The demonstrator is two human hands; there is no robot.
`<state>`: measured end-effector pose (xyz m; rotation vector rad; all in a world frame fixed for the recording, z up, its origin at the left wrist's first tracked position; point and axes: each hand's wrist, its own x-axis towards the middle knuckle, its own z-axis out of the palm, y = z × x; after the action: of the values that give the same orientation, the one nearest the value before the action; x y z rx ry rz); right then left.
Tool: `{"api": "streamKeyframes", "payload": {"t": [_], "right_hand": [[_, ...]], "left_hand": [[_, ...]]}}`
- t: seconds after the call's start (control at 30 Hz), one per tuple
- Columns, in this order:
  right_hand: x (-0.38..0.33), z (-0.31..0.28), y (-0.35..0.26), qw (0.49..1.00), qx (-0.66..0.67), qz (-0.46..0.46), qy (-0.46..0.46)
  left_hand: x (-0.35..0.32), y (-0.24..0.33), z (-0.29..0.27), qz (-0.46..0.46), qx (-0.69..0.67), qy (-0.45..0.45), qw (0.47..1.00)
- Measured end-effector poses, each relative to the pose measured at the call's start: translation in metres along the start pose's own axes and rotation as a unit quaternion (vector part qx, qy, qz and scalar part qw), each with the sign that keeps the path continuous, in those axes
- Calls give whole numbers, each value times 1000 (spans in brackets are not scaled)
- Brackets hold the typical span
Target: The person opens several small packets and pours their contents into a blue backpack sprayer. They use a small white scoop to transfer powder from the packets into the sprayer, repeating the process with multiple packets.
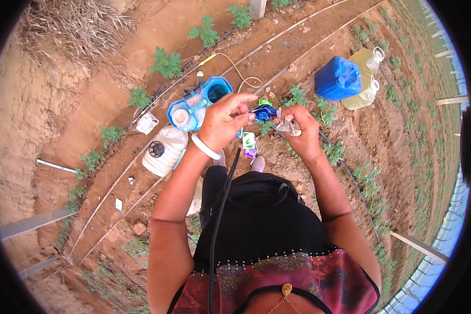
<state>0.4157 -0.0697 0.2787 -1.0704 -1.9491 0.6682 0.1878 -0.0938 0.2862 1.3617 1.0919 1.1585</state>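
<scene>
In front of my body, both hands are raised over the soil. My left hand [227,119], with a white bangle on its wrist, pinches one end of a small shiny blue packet [264,112] between thumb and fingers. My right hand [302,128] has its fingers closed at the packet's other end. A crumpled clear-and-whitish piece of wrapper [288,125] also sits in its fingers. Just beyond my left hand stands a light-blue sprayer tank [172,109] with a round opening and a white cap. Below the hands, green and purple packets [249,141] lie on the ground.
A white jug [165,150] stands left of my left forearm. At the far right are a blue jerrycan [338,78] and yellowish clear jugs [368,60]. A yellow-tipped spray wand [206,60] with a hose lies behind the tank. Plants, drip lines and metal posts [418,247] surround me.
</scene>
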Motion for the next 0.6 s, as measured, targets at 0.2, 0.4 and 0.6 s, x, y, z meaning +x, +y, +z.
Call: {"api": "streamKeyframes", "payload": {"t": [0.2,0.4,0.6], "right_hand": [[3,-10,5,999,19,-7,-36],[9,-11,1,998,6,-38,-47],[17,-18,1,997,2,-58,-51]], "left_hand": [[0,3,-6,94,137,-43,985],[1,19,-3,168,227,-32,959],[6,25,-2,250,300,-13,920]]}}
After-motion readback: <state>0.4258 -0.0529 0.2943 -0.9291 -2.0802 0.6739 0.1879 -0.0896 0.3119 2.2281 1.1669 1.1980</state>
